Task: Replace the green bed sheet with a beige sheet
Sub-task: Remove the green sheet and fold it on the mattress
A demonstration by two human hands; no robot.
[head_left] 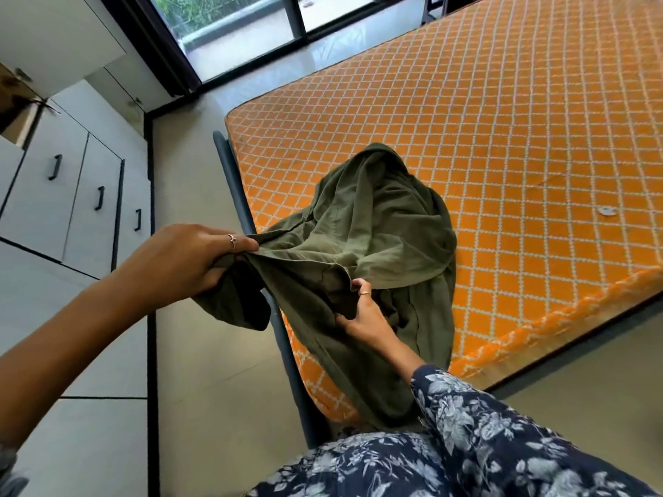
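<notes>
The green bed sheet (pixel 380 238) lies bunched in a heap on the near left corner of the bare orange mattress (pixel 502 138), with part of it draped over the mattress edge. My left hand (pixel 186 256) grips one edge of the sheet, lifted out past the bed's side above the floor. My right hand (pixel 362 310) pinches the same edge further along, close to the mattress corner. The stretch of cloth between my hands is pulled fairly taut. No beige sheet is in view.
A dark bed frame rail (pixel 236 184) runs along the mattress's left side. White cabinets with black handles (pixel 71 195) line the left wall across a strip of tiled floor (pixel 190 174). A glass sliding door (pixel 236 34) stands beyond the bed.
</notes>
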